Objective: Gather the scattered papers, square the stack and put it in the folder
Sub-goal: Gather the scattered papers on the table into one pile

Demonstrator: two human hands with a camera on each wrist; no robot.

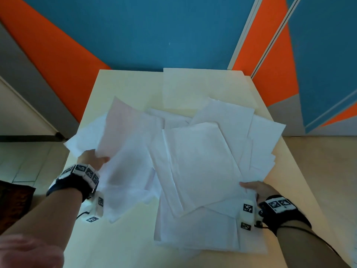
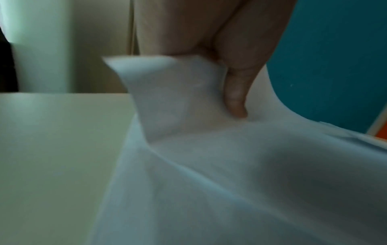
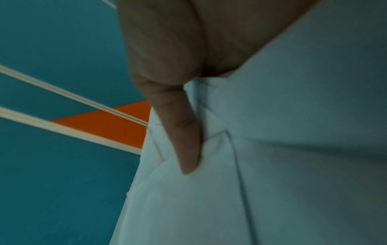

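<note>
Several white papers [image 1: 201,161] lie in a loose overlapping heap across the cream table [image 1: 123,88]. My left hand [image 1: 94,158] pinches a lifted bunch of sheets [image 1: 125,136] at the heap's left side; the left wrist view shows its thumb [image 2: 236,96] pressed on top of the papers [image 2: 209,165], fingers hidden under them. My right hand [image 1: 255,188] grips the heap's right front edge, with the thumb [image 3: 184,140] on top of the layered sheets [image 3: 272,149]. A pale cream folder [image 1: 193,88] lies flat at the table's far edge, partly under the papers.
The table's front left part [image 1: 119,238] is bare. Behind the table stands a blue and orange wall [image 1: 154,29]. Tiled floor [image 1: 29,161] shows at the left, and a blurred hand-like shape [image 1: 25,252] fills the lower left corner.
</note>
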